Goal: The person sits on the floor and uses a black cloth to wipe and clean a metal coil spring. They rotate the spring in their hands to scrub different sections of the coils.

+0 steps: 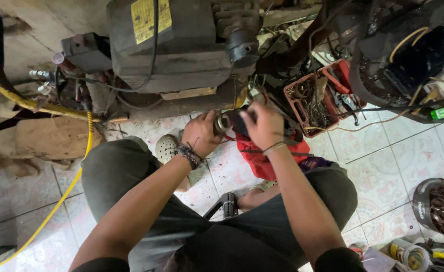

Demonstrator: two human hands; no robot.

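Metal part [223,122] is gripped by left hand [200,133] to steady it; dark piece [239,123] clenched in right hand [265,125] (held over red cloth [256,157], prob. catching grime).

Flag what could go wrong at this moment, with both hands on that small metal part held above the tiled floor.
1. The small metal part is held in the air between the left hand and the right hand; if either grip slips, it may drop onto the tiled floor.
2. The yellow hose runs beside the left leg and could snag a foot.
3. The red tool crate sits close, so an elbow may knock it.
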